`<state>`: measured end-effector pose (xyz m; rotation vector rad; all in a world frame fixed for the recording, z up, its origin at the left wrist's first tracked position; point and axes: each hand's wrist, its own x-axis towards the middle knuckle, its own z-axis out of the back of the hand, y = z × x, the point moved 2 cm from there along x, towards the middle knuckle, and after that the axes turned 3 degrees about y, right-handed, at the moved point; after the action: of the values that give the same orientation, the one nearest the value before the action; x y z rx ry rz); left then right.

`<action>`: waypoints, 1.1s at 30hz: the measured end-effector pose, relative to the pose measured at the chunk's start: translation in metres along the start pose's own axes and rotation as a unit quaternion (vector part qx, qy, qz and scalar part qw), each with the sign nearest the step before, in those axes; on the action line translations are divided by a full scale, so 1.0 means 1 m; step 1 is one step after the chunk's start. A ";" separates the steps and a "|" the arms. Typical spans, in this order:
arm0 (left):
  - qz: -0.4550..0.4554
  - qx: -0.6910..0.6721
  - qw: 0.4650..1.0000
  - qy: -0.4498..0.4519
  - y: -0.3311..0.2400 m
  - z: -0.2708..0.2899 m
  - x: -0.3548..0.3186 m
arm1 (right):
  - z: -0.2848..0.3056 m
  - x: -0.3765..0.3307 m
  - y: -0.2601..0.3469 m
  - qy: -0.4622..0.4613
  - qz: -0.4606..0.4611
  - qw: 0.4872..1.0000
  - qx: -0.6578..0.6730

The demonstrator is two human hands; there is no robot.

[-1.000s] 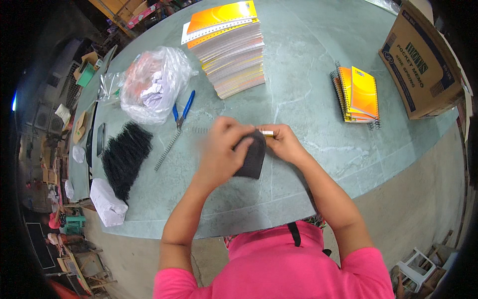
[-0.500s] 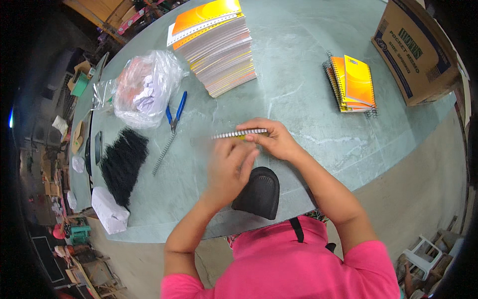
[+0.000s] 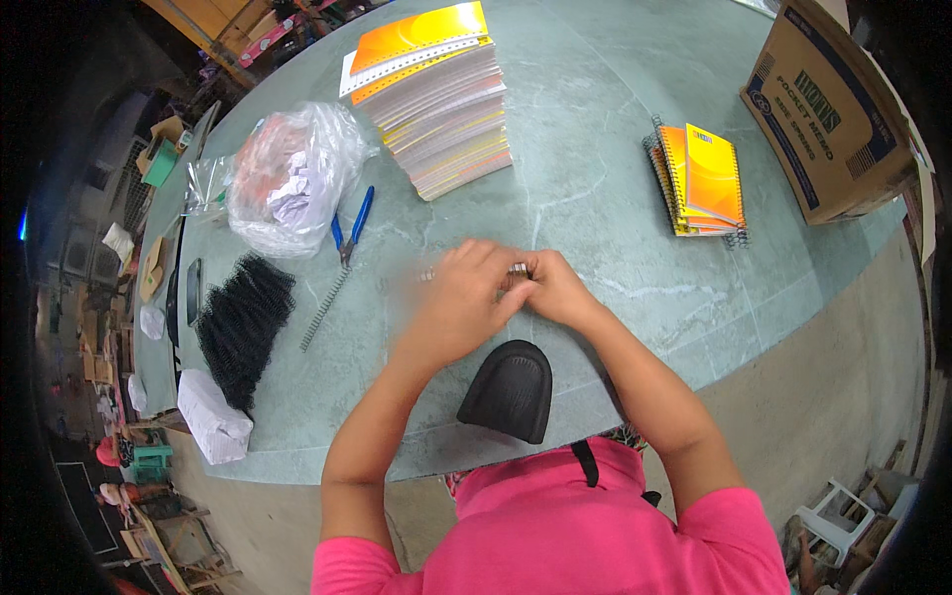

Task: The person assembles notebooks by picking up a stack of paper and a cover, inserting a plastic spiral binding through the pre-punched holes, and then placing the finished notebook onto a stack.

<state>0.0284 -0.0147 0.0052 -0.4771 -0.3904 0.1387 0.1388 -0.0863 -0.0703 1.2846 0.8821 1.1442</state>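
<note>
My left hand (image 3: 458,302) and my right hand (image 3: 551,288) meet at the middle of the grey-green table (image 3: 595,198). Both close on a thin metal spiral coil (image 3: 518,268) that lies across the table between them. A short piece of the coil shows left of my left hand, which is blurred. My right hand pinches the coil's right end. A black rounded mesh object (image 3: 510,389) sits just below the hands, at the table's near edge.
A tall stack of orange-covered pages (image 3: 431,99) stands at the back. A few bound orange notebooks (image 3: 699,178) lie right, beside a cardboard box (image 3: 823,114). Left are a plastic bag (image 3: 288,178), blue-handled pliers (image 3: 352,223), a loose coil (image 3: 325,307), black spirals (image 3: 243,327) and a white packet (image 3: 213,416).
Half a second ago the coil showed stretched out to the left of my hands. Now my left hand has moved over it and the two hands are close together.
</note>
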 end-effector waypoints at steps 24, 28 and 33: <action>0.122 0.134 0.983 0.014 0.022 0.029 -0.008 | 0.018 0.003 0.001 -0.216 0.107 0.952 -0.189; 0.124 0.122 0.984 -0.047 0.019 0.016 -0.015 | 0.034 -0.004 0.017 -0.111 -0.125 0.986 0.015; 0.053 0.010 0.986 -0.156 -0.018 0.003 0.030 | 0.052 -0.034 0.062 -0.187 0.055 0.981 -0.018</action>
<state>0.0552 -0.0227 0.0260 -0.4569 -0.6693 0.3232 0.1717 -0.1370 -0.0064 1.4723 0.5163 0.9545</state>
